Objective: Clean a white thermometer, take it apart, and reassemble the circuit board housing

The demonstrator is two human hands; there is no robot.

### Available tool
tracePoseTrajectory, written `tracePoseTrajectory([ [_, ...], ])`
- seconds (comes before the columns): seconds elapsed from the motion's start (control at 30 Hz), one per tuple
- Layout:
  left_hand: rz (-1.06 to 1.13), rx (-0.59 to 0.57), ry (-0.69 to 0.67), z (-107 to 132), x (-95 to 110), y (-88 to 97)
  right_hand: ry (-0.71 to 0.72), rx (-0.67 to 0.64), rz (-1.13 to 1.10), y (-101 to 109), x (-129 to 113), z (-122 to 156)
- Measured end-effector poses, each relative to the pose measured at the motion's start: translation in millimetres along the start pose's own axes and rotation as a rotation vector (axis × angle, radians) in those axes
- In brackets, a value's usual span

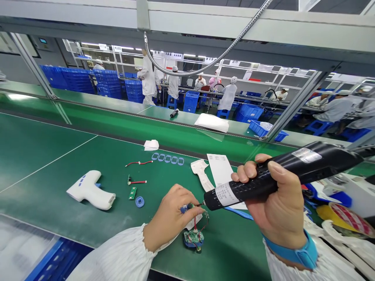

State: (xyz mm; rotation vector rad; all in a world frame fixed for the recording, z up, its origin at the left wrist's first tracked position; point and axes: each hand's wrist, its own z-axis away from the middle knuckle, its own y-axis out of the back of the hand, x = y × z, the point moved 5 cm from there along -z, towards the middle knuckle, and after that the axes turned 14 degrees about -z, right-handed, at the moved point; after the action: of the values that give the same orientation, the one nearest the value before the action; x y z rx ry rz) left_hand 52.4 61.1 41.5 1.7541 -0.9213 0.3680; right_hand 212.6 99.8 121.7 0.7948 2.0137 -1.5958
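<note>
My right hand (275, 191) is wrapped round a black electric screwdriver (295, 166), its bit pointing left. The bit's tip meets a small blue and green part pinched in my left hand (177, 210). White casing shows beneath those fingers, which partly hide the part. Red and black wires run down to a round green circuit board (193, 237) on the mat. Left of my left hand lie a blue ring-shaped piece (140, 201), a small green board (133, 193) and a red-wired connector (137, 182). A white gun-shaped housing (92, 191) rests farther left.
Blue gaskets (168, 159) lie in a row near the back, beside a red cable (139, 163). A white housing half (202, 173) and a paper sheet (219, 171) lie behind my hands. Parts and a tape roll (348, 218) crowd the right. Co-workers sit and stand beyond.
</note>
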Motion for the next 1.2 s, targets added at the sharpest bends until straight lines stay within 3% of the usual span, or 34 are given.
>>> tracePoseTrajectory([
  [0.17, -0.114, -0.059, 0.001, 3.0, -6.4, -5.8, 0.002, -0.045, 0.005, -5.2, 1.5, 4.7],
  [0.3, -0.222, -0.091, -0.023, 14.4, -16.7, -7.8, 0.026, -0.161, 0.075, -9.8, 5.3, 8.1],
  [0.47, -0.232, -0.116, -0.092, 36.8, -18.2, -6.8, -0.010, -0.267, 0.227, -8.6, 30.8, 9.3],
  [0.67, -0.261, -0.123, -0.096, 52.4, -18.6, -13.4, -0.080, -0.289, 0.328, -3.1, 57.7, 9.8],
  [1.03, -0.235, -0.075, -0.081, 54.3, -24.9, -18.7, -0.098, -0.273, 0.339, 1.2, 65.7, 7.0],
  [1.2, -0.235, -0.068, -0.090, 55.5, -25.5, -20.4, -0.117, -0.342, 0.405, -2.1, 71.3, 5.7],
])
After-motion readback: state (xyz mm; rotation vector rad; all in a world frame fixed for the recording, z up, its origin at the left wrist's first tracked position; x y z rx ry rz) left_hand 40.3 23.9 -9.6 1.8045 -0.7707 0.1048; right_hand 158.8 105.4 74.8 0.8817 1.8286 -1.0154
